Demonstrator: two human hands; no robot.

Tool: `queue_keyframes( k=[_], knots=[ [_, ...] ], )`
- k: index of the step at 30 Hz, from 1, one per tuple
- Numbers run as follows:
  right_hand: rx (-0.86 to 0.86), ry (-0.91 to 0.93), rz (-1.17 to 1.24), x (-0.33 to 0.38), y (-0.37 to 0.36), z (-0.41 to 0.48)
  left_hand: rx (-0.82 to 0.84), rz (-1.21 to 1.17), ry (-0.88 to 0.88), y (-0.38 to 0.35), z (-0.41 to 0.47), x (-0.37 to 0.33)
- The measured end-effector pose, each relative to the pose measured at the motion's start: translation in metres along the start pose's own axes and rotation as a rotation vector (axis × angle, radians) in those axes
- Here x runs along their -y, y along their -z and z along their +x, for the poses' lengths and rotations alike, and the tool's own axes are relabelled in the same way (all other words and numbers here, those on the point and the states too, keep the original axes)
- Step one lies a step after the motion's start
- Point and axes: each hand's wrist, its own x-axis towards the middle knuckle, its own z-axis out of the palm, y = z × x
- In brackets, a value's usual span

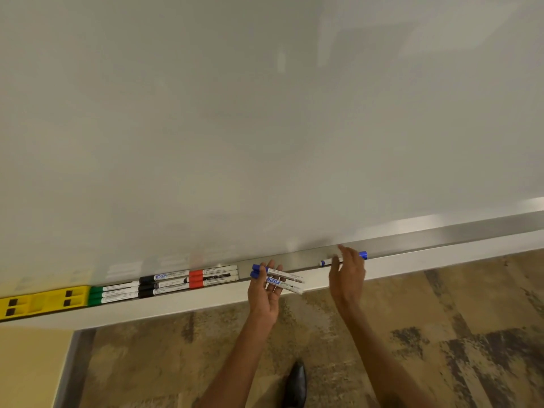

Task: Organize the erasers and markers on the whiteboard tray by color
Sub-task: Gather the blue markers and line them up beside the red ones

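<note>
Whiteboard tray [412,257] carries sorted markers at left and one loose blue marker [363,255], light, rigid and slick, best pinched mid-barrel by the spread right hand [347,275]; left hand [265,293] cradles two blue markers [282,279].

Glossy, smooth whiteboard [265,113] throwing back soft reflections; brushed metal tray [441,231] glinting dully along its length, with a matt white painted front; 2 yellow erasers [44,301] showing as shiny moulded plastic; green [114,291], black [163,281] and red markers [213,276] lying as smooth plastic barrels with printed paper-like labels; blue caps [256,270] gleaming faintly; carpet [441,334] looking matt, rough and mottled; black shoe [295,384] shining like polished leather.
</note>
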Motion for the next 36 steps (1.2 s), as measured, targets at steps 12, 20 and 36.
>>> queue_keyframes(
  k=[12,20,36],
  knots=[
    [0.047,-0.468,-0.323,-0.003,-0.006,0.049,-0.027,0.023,0.023,0.003,0.002,0.015],
    [0.025,-0.437,-0.256,-0.001,-0.011,0.053,-0.021,0.039,0.028,-0.001,0.006,0.014],
    [0.014,0.254,0.178,0.037,-0.029,0.003,-0.006,0.121,-0.006,-0.005,0.012,0.012]
  ],
)
